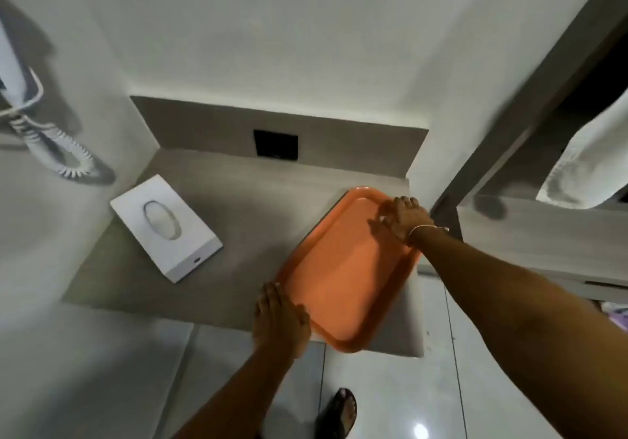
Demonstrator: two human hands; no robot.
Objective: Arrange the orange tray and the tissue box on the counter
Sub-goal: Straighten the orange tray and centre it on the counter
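Observation:
An empty orange tray [343, 279] lies skewed on the right part of the grey counter [238, 221], its near corner past the front edge. My left hand [282, 323] grips the tray's near left rim. My right hand [402, 219] holds the tray's far right rim, fingers over the edge. A white tissue box [166, 228] with an oval opening lies flat and angled on the counter's left side, apart from the tray and both hands.
A black wall plate [276, 143] sits on the backsplash behind the counter. A white handset with a coiled cord [51, 146] hangs on the left wall. White towels [584, 167] rest on a shelf at right. A sandalled foot [341, 411] stands on the tiled floor.

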